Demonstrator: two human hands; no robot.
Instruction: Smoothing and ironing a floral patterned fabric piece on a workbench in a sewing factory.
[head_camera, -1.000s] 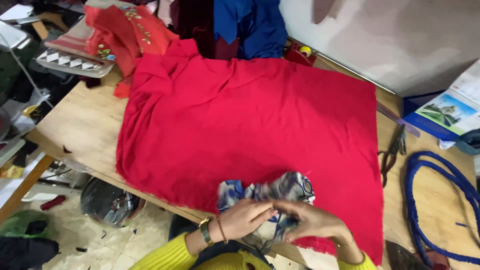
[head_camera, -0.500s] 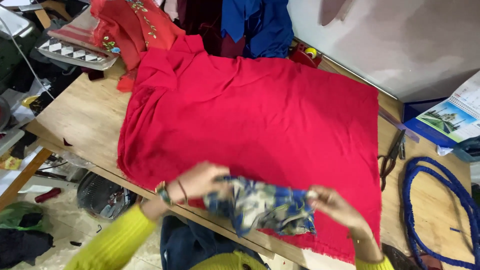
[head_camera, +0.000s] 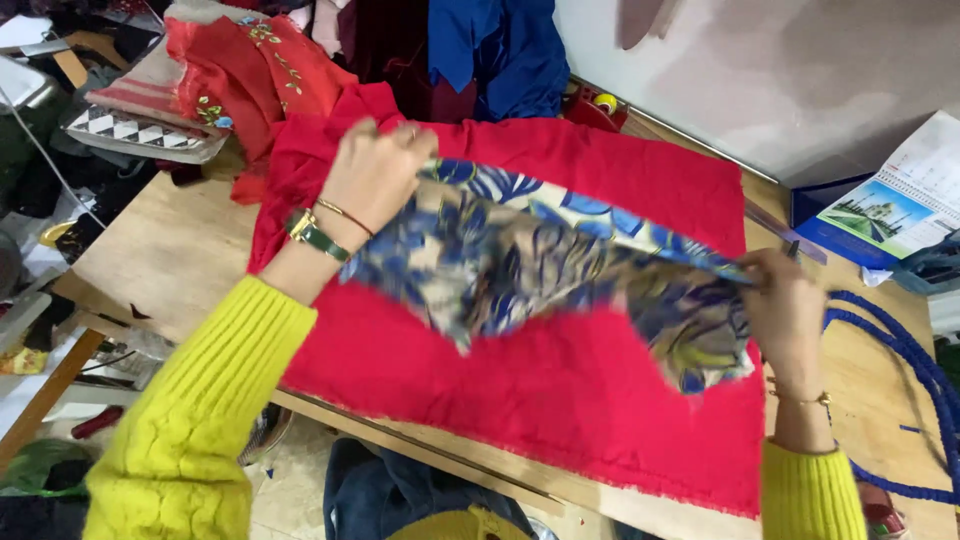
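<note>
Fingers of the left hand pinch one end of the patterned blue cloth; fingers of the right hand grip the other end. It hangs stretched above the red fabric spread over the counter, near its front edge.

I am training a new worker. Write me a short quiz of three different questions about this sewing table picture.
1. True or false: the left hand and the right hand both grip the blue patterned cloth.
2. What lies spread under it? A) red fabric B) white paper C) green towel
3. Fill in: a blue ____ lies on the wooden table beside the right hand.

Key: 1 true; 2 A; 3 cord
</note>
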